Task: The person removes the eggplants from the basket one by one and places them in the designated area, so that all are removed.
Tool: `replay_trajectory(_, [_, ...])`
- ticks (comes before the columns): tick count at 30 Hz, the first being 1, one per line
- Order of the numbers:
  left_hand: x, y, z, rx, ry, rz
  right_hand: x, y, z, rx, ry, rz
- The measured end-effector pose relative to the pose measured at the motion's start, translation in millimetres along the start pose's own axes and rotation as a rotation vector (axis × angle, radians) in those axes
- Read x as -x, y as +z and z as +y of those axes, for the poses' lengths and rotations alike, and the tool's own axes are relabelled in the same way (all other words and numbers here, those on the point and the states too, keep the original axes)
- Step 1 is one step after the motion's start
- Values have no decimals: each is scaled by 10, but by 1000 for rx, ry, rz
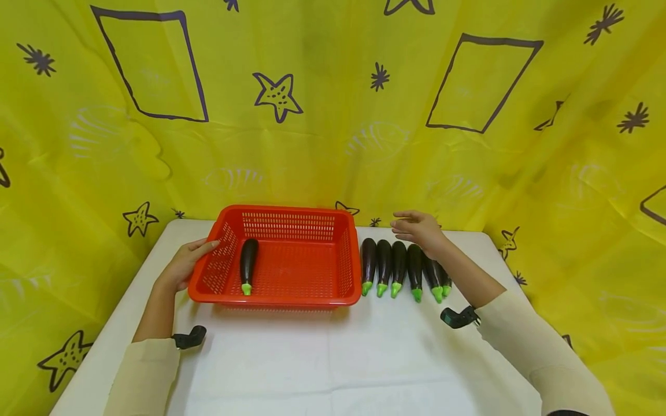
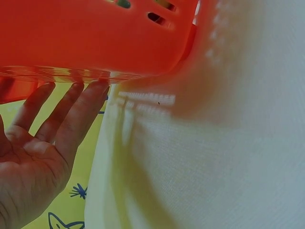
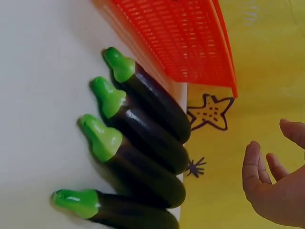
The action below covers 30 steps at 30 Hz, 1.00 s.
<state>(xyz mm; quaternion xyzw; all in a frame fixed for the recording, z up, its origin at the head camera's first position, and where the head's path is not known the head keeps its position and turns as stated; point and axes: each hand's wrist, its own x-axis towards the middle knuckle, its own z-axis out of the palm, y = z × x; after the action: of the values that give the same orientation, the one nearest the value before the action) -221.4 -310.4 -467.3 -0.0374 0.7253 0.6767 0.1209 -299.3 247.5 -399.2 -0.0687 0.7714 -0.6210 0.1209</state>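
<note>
A red plastic basket with slotted walls is at the left of the white table. My left hand holds its left side, thumb over the rim; in the left wrist view the fingers touch the outer wall. One dark eggplant with a green stem lies inside the basket, near its left wall. To the right of the basket, several eggplants lie side by side, stems towards me. Above and behind this row my right hand hovers, fingers loosely bent and holding nothing. Its forearm partly hides the rightmost eggplants.
A white cloth covers the table. Yellow curtain with drawn starfish and frames surrounds its back and sides, close behind the basket and the eggplants. The right wall of the basket stands right beside the first eggplant.
</note>
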Motion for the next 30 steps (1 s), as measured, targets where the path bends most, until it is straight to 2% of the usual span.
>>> replay_trajectory(5, [1, -8, 3, -2, -1, -3, -50, 131, -109, -37, 0, -40])
replay_trajectory(20, [-3, -16, -3, 32, 47, -23, -168, 604, -370, -51, 10, -142])
replay_trajectory(30, [-14, -13, -15, 22, 38, -15, -305, 846, -421, -75, -3, -231])
